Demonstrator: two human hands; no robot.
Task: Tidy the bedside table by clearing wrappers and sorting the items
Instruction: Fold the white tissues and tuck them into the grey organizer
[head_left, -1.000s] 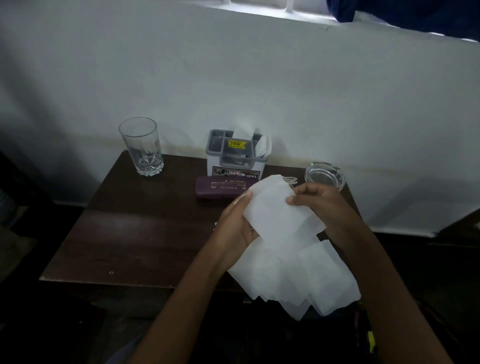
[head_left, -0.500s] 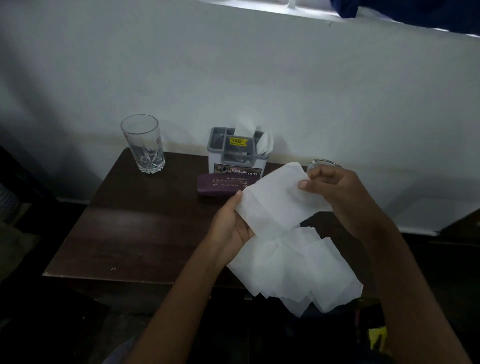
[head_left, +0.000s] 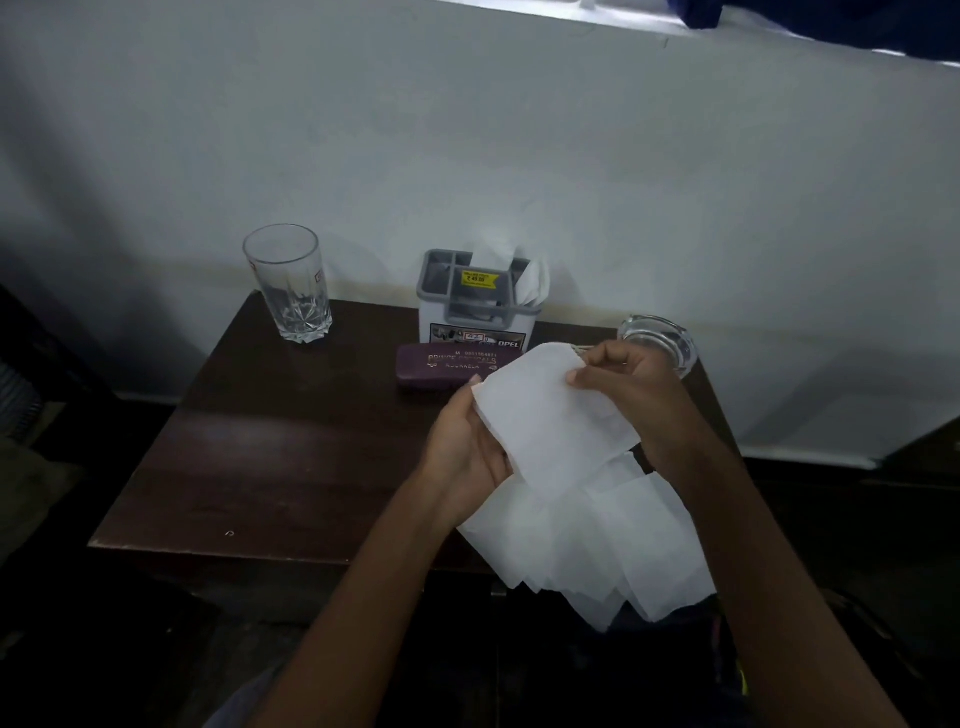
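Fingers (head_left: 597, 371) work over the bedside table's (head_left: 270, 467) five o'clock edge, holding the paper sheets (head_left: 587, 519): left hand (head_left: 467, 447) curls round the bundle, right hand (head_left: 641, 387) pinches the top corner, probably to square them for the caddy (head_left: 478, 312) at twelve.

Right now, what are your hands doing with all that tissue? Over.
Left hand grips the tissue sheets, right hand pinches the top sheet's edge. Sheets hang past the table's front edge. Purple case just behind.
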